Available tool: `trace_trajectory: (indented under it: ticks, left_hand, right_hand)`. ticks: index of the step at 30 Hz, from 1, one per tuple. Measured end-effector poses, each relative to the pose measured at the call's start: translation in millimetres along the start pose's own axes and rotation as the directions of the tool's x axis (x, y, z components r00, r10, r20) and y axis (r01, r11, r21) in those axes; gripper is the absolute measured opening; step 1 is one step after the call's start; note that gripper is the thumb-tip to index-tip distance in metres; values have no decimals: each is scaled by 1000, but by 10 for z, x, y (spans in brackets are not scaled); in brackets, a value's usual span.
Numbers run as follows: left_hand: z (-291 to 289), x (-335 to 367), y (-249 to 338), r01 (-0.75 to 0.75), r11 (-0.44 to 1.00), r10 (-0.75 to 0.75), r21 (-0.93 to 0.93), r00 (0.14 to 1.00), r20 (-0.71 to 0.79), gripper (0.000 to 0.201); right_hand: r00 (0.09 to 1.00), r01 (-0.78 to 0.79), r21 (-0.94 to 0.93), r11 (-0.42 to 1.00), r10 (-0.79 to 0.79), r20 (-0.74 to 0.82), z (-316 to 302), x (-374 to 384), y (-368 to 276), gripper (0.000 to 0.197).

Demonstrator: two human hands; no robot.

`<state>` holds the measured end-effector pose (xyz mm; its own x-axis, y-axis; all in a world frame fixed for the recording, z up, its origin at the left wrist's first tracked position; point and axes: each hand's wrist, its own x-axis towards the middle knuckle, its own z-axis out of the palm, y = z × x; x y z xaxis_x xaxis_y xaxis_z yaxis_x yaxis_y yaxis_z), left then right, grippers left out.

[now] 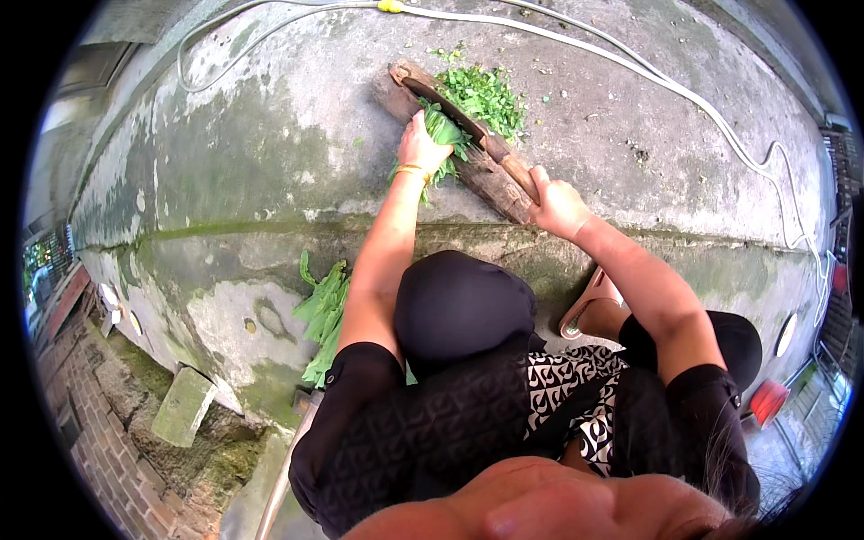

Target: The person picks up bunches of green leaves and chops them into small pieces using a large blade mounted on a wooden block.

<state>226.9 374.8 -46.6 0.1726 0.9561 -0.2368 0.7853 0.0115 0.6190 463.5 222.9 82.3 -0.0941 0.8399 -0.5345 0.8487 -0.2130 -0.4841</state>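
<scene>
My left hand (423,147) is closed around a bunch of green leaves (441,126), pressing it onto a weathered wooden log (486,184) that lies slantwise on the concrete. The wooden handle (511,168) of a long dark-bladed knife is gripped in my right hand (559,207). Its blade (450,108) lies along the log, right against the cut end of the bunch. Beyond the blade sits a loose heap of chopped greens (486,97) on the ground. Some leaf tips poke out below my left wrist.
More long green leaves (326,310) lie left of my knee, on the lower level. A pale hose (576,38) with a yellow joint curves across the far side. The mossy concrete ledge (270,229) drops towards me. A red object (768,402) stands at the right.
</scene>
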Motion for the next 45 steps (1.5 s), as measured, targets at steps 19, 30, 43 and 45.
trace_trajectory:
  ticks: [19, 30, 43, 45]
  left_hand:
    - [-20, 142, 80, 20, 977, -8, 213, 998, -57, 67]
    - [-62, 398, 257, 79, 942, -119, 326, 987, 105, 70]
    - [123, 164, -17, 19, 989, 8, 148, 984, -179, 85]
    - [151, 58, 96, -86, 987, 127, 138, 939, -320, 88]
  right_hand:
    - [999, -42, 38, 998, 42, 5, 251, -127, -158, 41]
    - [973, 175, -423, 889, -223, -65, -1645, 252, -1499, 61]
    - [995, -79, -39, 996, 81, 59, 213, 27, -85, 44]
    - [994, -49, -80, 996, 56, 91, -202, 25, -204, 45]
